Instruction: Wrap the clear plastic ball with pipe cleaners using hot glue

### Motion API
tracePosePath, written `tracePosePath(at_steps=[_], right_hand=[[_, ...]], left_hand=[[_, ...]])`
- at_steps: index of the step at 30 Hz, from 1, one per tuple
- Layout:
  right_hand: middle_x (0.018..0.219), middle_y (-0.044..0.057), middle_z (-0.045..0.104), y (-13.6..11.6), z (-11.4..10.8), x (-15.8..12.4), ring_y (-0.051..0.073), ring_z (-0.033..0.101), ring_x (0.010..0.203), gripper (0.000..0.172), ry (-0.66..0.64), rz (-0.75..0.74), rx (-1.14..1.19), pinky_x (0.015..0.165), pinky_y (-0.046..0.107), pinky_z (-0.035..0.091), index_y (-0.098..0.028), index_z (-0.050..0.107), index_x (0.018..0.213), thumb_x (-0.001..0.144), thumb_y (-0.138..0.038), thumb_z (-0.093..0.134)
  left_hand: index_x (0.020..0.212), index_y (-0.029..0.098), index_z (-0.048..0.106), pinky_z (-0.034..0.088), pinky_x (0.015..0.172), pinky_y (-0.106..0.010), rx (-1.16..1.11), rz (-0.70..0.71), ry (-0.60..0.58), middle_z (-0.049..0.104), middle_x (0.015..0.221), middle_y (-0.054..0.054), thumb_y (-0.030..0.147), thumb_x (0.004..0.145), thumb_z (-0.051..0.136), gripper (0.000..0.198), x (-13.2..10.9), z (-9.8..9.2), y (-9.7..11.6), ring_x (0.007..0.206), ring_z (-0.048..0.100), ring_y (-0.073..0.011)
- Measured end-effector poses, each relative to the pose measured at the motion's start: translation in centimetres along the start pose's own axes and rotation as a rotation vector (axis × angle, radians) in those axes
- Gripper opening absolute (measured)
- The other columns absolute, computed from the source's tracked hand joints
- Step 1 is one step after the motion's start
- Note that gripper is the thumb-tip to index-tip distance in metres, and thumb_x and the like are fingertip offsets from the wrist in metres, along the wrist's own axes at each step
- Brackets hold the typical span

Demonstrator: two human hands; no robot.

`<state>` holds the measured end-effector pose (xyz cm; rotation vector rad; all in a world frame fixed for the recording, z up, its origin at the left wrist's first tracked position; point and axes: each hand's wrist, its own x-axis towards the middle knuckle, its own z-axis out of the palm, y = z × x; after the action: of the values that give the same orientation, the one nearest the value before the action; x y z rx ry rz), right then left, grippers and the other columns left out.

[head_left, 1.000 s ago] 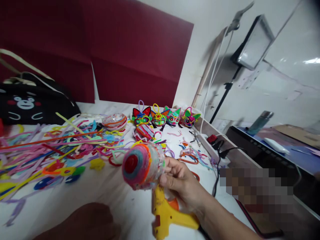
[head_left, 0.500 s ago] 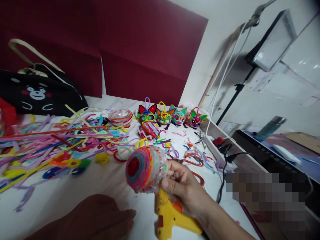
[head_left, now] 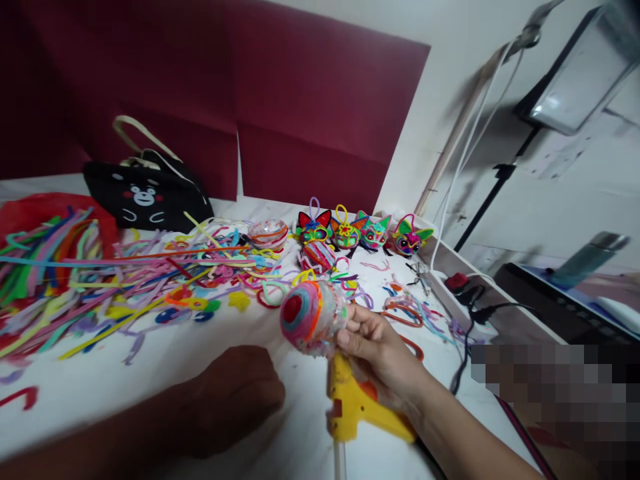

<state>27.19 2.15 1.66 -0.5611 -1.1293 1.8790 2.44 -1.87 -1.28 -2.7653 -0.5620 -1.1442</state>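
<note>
Since a moment ago the left hand (head_left: 243,393) has slid forward over the white tabletop (head_left: 150,373) and its fingers, flat before, are now curled under into a loose fist. The blur hides whether anything is inside it. The right hand (head_left: 380,353) has kept its hold.

Bare table lies open around and ahead of the left knuckles, up to the first loose strands. Below the right palm, touching it, lies a yellow glue gun (head_left: 355,413). Past the right wrist the table's edge runs away diagonally, with a power strip (head_left: 453,283) and black cables along it, so room on that side is tight.

The right forearm comes in low from the near right, and the hand is tipped up. The right fingers (head_left: 353,343) and thumb close round the back of a pipe-cleaner ball (head_left: 313,317), held clear of the table just above the glue gun's nose. Its face is a spiral of red, blue, pink and orange rings, and its sides look clear and speckled.

Beyond the fingertips spreads a wide tangle of loose pipe cleaners (head_left: 125,280), thickest ahead of the left hand. Farther on, ahead of the ball, stand four pipe-cleaner cat heads (head_left: 365,233) in a row, with a clear half-shell (head_left: 269,233) just beside them. A black bear-face tote bag (head_left: 145,197) rests against dark red backing boards (head_left: 300,113) at the far edge.
</note>
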Motion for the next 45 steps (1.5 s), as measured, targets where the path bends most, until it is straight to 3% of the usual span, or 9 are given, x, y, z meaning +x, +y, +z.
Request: tracePosePath(at_steps=[9, 15, 23, 28, 31, 35, 38, 42, 45], right_hand=[[0.079, 0.003, 0.077, 0.1, 0.1, 0.2, 0.013, 0.067, 0.068, 0.035, 0.012, -0.004, -0.017, 0.069, 0.025, 0.05, -0.017, 0.074, 0.089, 0.069, -0.035, 0.096], [0.078, 0.002, 0.077, -0.1, 0.2, 0.2, 0.012, 0.066, 0.065, 0.039, 0.075, 0.003, -0.002, 0.068, 0.024, 0.05, -0.016, 0.072, 0.086, 0.065, -0.035, 0.098], [0.076, 0.003, 0.076, -0.1, 0.4, 0.1, 0.013, 0.065, 0.064, 0.038, 0.071, 0.014, -0.058, 0.067, 0.026, 0.05, -0.016, 0.074, 0.086, 0.064, -0.037, 0.098], [0.075, 0.004, 0.076, -0.2, 0.2, -0.1, 0.014, 0.067, 0.065, 0.034, 0.079, 0.031, -0.061, 0.065, 0.025, 0.052, -0.015, 0.075, 0.082, 0.063, -0.032, 0.098], [0.071, 0.003, 0.075, 0.1, 0.2, 0.0, 0.012, 0.065, 0.06, 0.034, 0.032, 0.084, -0.068, 0.064, 0.023, 0.053, -0.014, 0.075, 0.082, 0.062, -0.03, 0.099], [0.075, 0.004, 0.075, 0.8, 0.7, 0.1, 0.011, 0.067, 0.063, 0.037, -0.038, 0.171, -0.032, 0.064, 0.021, 0.055, -0.013, 0.076, 0.085, 0.061, -0.029, 0.099], [0.077, 0.004, 0.074, 1.4, 1.6, 0.4, 0.01, 0.066, 0.064, 0.037, -0.091, 0.222, -0.029, 0.064, 0.021, 0.056, -0.012, 0.073, 0.082, 0.063, -0.03, 0.099], [0.074, 0.003, 0.071, 1.7, 3.1, 1.2, 0.008, 0.063, 0.06, 0.039, -0.138, 0.256, -0.109, 0.06, 0.021, 0.056, -0.012, 0.069, 0.077, 0.062, -0.033, 0.098], [0.069, 0.001, 0.068, 1.4, 3.5, 2.2, 0.007, 0.06, 0.056, 0.035, -0.134, 0.26, -0.207, 0.059, 0.019, 0.054, -0.013, 0.067, 0.072, 0.065, -0.033, 0.094]], left_hand=[[0.11, 0.02, 0.064, 0.054, 0.066, -0.029, 0.066, -0.019, 0.107, 0.078, 0.083, -0.005, 0.02, 0.106, 0.048, 0.016, -0.4, 0.8, -1.7, 0.069, 0.073, -0.0176], [0.109, 0.023, 0.066, 0.055, 0.062, -0.024, 0.022, -0.027, 0.109, 0.081, 0.08, -0.002, 0.015, 0.098, 0.062, 0.015, -0.1, 1.0, -2.2, 0.065, 0.075, -0.0151], [0.103, 0.024, 0.064, 0.055, 0.061, -0.028, -0.025, 0.004, 0.021, 0.077, 0.076, -0.003, 0.019, 0.1, 0.056, 0.01, 0.9, -0.6, -1.5, 0.062, 0.072, -0.0181], [0.078, 0.023, 0.059, 0.053, 0.058, -0.026, 0.019, -0.162, 0.116, 0.07, 0.065, 0.0, 0.02, 0.102, 0.046, 0.027, 1.6, -1.9, -1.3, 0.056, 0.067, -0.0147], [0.069, 0.021, 0.057, 0.05, 0.054, -0.023, 0.11, -0.368, 0.256, 0.063, 0.056, 0.002, 0.023, 0.106, 0.04, 0.04, 1.8, -3.5, -2.8, 0.049, 0.061, -0.0121], [0.102, 0.02, 0.062, 0.056, 0.061, -0.026, 0.232, -0.614, 0.444, 0.071, 0.077, 0.0, 0.031, 0.103, 0.046, 0.019, 1.0, -8.0, -7.3, 0.058, 0.067, -0.014], [0.113, 0.02, 0.058, 0.058, 0.07, -0.031, 0.359, -0.759, 0.503, 0.072, 0.097, -0.005, 0.034, 0.097, 0.048, 0.023, -0.7, -12.5, -11.0, 0.071, 0.07, -0.017], [0.106, 0.018, 0.066, 0.058, 0.086, -0.041, 0.451, -0.906, 0.276, 0.072, 0.106, -0.009, 0.041, 0.085, 0.063, 0.032, -3.0, -16.7, -13.9, 0.092, 0.07, -0.0267], [0.111, 0.016, 0.068, 0.058, 0.091, -0.043, 0.414, -0.985, -0.003, 0.075, 0.109, -0.01, 0.045, 0.08, 0.075, 0.043, -3.9, -16.8, -14.9, 0.101, 0.071, -0.031]])
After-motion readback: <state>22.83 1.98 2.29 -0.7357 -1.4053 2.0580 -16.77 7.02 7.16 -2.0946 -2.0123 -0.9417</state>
